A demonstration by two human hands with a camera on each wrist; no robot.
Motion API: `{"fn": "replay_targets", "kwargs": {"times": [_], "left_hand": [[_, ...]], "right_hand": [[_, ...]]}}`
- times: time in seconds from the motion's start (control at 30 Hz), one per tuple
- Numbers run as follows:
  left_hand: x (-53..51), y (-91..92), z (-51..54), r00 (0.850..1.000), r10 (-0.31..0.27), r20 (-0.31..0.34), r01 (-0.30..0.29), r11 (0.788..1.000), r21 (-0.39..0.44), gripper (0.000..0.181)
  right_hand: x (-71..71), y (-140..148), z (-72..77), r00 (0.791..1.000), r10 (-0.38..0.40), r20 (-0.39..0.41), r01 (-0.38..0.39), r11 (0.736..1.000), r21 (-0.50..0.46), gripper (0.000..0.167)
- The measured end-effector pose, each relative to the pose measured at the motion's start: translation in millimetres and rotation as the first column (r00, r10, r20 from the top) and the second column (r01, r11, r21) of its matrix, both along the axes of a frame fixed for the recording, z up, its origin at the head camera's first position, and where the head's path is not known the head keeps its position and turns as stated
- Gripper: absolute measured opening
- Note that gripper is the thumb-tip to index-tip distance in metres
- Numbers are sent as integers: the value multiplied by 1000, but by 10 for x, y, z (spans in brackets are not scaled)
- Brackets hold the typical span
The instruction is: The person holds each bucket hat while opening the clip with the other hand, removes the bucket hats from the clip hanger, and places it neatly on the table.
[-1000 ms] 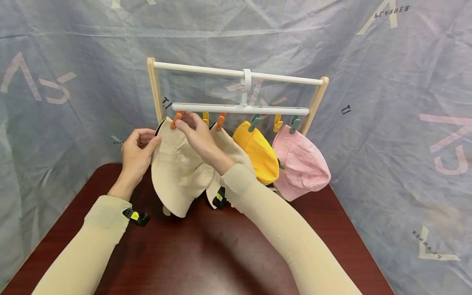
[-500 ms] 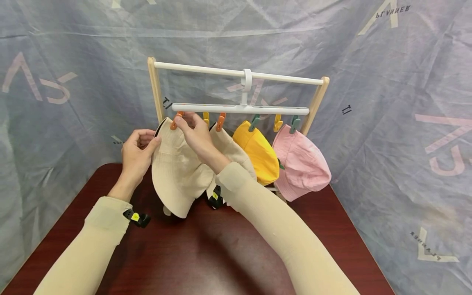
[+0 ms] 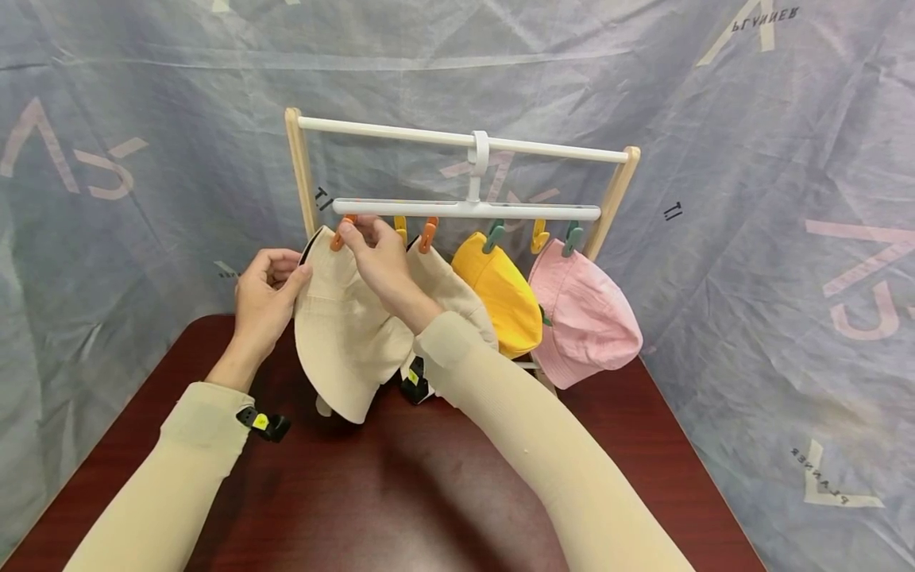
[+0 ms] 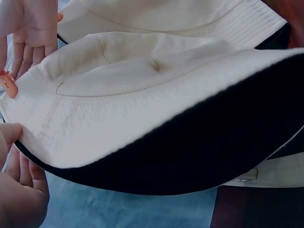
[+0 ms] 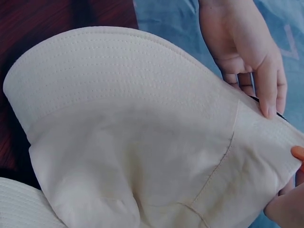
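Note:
A cream bucket hat (image 3: 343, 334) with a black underside hangs at the left end of the white clip hanger (image 3: 407, 209). My left hand (image 3: 264, 298) pinches the edge of its brim between thumb and fingers, also visible in the left wrist view (image 4: 23, 190). At the hat's top corner sits an orange clip (image 3: 339, 238), its lower end over the fabric. My right hand (image 3: 382, 266) pinches this clip from the right side, thumb in front. In the right wrist view the hat fills the middle, with the orange clip (image 5: 298, 153) at the right edge.
A second cream hat (image 3: 446, 286), a yellow hat (image 3: 496, 298) and a pink hat (image 3: 586, 310) hang to the right from orange and green clips. Yellow clips (image 3: 539, 237) hang between them. The rack (image 3: 618, 202) stands on a dark red table (image 3: 343, 492) before a grey cloth.
My right wrist and forearm have shifted slightly left and down. Both hands keep their hold, and the hat stays nearly still.

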State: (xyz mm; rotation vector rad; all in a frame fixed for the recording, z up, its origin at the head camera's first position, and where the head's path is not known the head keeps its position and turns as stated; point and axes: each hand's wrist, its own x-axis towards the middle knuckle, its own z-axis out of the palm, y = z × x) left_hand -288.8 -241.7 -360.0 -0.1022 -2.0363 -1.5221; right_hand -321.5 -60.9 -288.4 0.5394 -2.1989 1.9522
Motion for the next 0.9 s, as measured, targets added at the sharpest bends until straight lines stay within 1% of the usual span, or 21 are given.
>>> {"fn": "replay_targets", "kwargs": {"times": [0.1,0.17,0.37,0.5,0.73,0.9], "left_hand": [[35,6,9,1000,1,3,-1,1000,-10,34],[54,4,6,1000,-2,-4,2,1000,-9,34],[103,5,-9,1000,13,-22,-13,1000,0,32],[135,17,-5,999,12,-38,-12,1000,3,31],[208,45,32,998,9,-58,-9,1000,1,31],[251,64,52,998,15,-63,-15,1000,5,31]], "right_hand": [[15,-3,16,1000,-11,14,11,1000,3,35],[27,-4,30,999,-14,34,14,1000,2,35],[64,0,60,995,1,96,-1,1000,-6,34],[86,-1,78,993,-8,122,10,1000,-19,32],[124,1,101,991,-10,137,18,998,-56,26],[143,-5,103,992,-5,126,15,997,-79,26]]}}
